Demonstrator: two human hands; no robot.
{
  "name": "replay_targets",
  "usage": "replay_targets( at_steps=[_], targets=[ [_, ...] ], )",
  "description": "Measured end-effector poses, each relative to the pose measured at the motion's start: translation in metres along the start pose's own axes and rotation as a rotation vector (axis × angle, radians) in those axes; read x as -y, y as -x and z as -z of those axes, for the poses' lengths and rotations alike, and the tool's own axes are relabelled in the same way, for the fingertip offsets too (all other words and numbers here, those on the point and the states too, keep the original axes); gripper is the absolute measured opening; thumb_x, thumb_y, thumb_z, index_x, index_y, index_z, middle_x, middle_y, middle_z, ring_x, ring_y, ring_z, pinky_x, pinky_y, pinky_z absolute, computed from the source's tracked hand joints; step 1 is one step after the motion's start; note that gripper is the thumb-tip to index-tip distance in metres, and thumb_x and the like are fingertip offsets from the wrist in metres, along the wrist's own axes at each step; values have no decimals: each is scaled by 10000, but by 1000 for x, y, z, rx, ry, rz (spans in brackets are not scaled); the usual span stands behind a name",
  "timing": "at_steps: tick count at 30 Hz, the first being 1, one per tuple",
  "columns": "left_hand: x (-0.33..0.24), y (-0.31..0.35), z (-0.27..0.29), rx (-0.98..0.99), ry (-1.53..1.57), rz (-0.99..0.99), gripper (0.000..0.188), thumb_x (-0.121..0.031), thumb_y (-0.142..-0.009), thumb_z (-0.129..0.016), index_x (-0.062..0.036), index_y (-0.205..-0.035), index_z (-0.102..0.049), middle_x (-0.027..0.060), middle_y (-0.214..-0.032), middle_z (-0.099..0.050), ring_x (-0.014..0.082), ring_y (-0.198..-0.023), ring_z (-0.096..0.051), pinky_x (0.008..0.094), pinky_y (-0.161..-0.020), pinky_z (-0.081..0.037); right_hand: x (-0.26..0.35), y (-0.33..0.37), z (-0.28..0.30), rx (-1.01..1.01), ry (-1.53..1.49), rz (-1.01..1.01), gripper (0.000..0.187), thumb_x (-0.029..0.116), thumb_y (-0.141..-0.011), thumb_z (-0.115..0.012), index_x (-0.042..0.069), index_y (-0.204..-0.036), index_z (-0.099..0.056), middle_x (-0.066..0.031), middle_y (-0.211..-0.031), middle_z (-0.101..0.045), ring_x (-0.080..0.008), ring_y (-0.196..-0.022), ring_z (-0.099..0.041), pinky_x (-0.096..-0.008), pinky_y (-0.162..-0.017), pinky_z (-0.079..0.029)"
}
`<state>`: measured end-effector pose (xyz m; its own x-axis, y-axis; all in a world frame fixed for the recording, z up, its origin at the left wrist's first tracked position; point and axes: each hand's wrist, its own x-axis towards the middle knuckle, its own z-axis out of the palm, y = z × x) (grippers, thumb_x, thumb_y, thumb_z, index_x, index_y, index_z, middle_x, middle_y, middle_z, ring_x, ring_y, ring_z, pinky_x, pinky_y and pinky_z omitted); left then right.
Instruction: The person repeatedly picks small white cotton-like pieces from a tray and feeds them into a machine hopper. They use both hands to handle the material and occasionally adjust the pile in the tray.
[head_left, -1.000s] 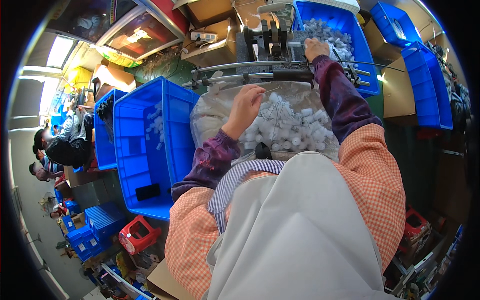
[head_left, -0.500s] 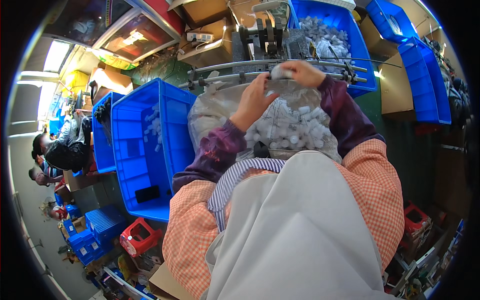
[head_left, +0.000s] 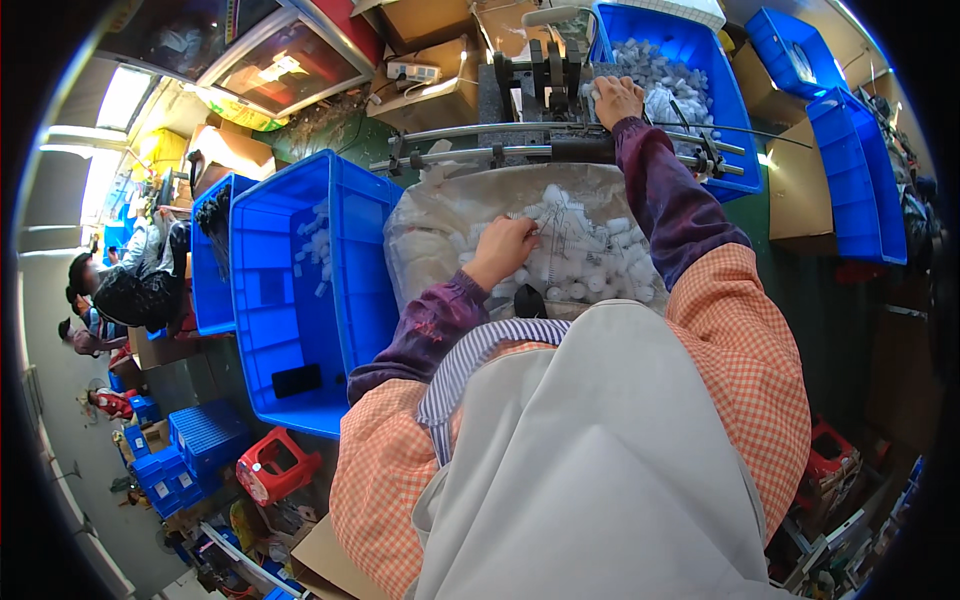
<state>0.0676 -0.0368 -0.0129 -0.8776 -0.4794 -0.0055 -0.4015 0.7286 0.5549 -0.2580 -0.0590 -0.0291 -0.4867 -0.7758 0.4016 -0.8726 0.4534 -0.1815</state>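
Two bare hands work apart in the head view. The left hand (head_left: 503, 250) lies over the near-left side of a pile of white plastic cylinders (head_left: 620, 262) and thin metal coil springs (head_left: 551, 265), on a translucent plastic sheet (head_left: 420, 225) in front of the person. Its fingers are curled close together; whether they pinch a spring, I cannot tell. The cylinders point various ways, some end-up, while one spring's long axis runs roughly away from the person. The right hand (head_left: 618, 100) reaches over the right side of a metal fixture (head_left: 553, 75), beyond its crosswise rods (head_left: 475, 131) and beside a blue bin (head_left: 738, 125) of whitish parts. Its fingers bend downward; their grip is hidden. Pale labels on stacked blue crates (head_left: 170, 470) at lower left are too small to read.
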Motion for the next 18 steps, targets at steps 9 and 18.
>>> replay_targets(
  at_steps=[9,18],
  targets=[
    [-14,-6,22,-112,157,-4,168,-185,-765,-598,-55,-855,-657,151,-765,-632,312,-702,-607,372,-632,-476,-1,-7,1,118,-53,-34,191,243,-790,-500,192,-948,-596,-20,-1025,-594,-240,-1050,-470,-414,-862,-296],
    [-4,-4,30,-55,171,19,216,-254,-780,-594,-61,-860,-649,124,-847,-642,308,-864,-582,384,-722,-453,-4,-1,20,182,93,-262,278,347,-811,-511,204,-1022,-620,-23,-1093,-573,-242,-1106,-428,-456,-944,-230]
  ],
)
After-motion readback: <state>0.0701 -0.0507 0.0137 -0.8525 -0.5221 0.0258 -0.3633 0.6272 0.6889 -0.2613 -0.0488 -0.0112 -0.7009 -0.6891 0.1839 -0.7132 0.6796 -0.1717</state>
